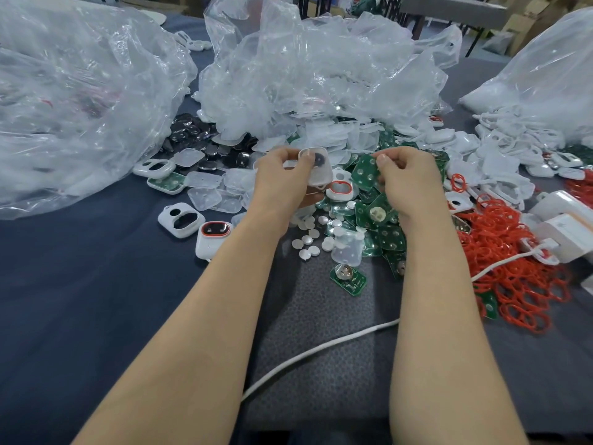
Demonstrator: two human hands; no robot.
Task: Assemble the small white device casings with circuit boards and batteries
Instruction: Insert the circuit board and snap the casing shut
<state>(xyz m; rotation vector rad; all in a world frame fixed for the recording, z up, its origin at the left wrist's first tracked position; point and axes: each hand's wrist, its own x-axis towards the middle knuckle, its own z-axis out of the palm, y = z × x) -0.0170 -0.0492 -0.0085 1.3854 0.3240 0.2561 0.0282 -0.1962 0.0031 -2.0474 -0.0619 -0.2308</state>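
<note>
My left hand (282, 181) grips a small white device casing (317, 170) with a dark round part inside, thumb on its upper edge. My right hand (407, 178) pinches a green circuit board (365, 171) just to the right of the casing; the two parts are a little apart. Below my hands lie a pile of green circuit boards (382, 232), several silver coin batteries (313, 239), and one board with a battery (348, 279) on the grey mat. A casing with an orange ring (340, 189) sits between my hands.
Large clear plastic bags (80, 101) rise at the left, middle and right rear. Black parts (195, 136) and clear covers (205, 187) lie left of the pile, with white casings (181, 220). Orange rings (519, 274) and white boxes (568, 223) are at right. A white cable (321, 348) crosses the mat.
</note>
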